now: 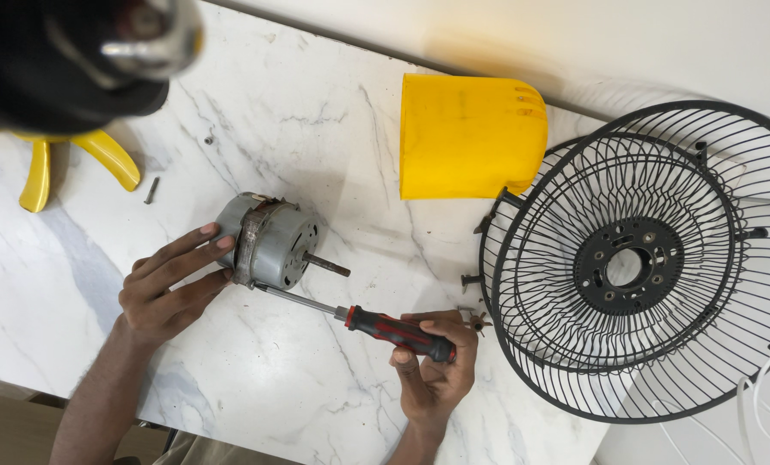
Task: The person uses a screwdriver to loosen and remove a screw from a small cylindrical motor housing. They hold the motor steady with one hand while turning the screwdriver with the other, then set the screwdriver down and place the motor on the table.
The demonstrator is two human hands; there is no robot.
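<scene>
The white marble-look table [256, 387], grey-veined and glossy, carries everything; largest on it are two black wire fan guards [652, 344], nested dishes of thin radial wires w/ a round hub plate, lying flat at the right edge so they can't roll. Next, a smooth yellow plastic motor cover [466, 138], rounded and vented, lies on its side near the far edge, beside the guards. The grey metal motor [271, 241] lies mid-table, shaft pointing right (prob. laid sideways to expose its seam). The left hand [163, 288] presses fingers against the motor's rear, steadying it. The right hand [432, 366] is wrapped round the red-black screwdriver [385, 327], whose tip meets the motor's lower edge. A loose dark screw [151, 190] lies toward the left edge
</scene>
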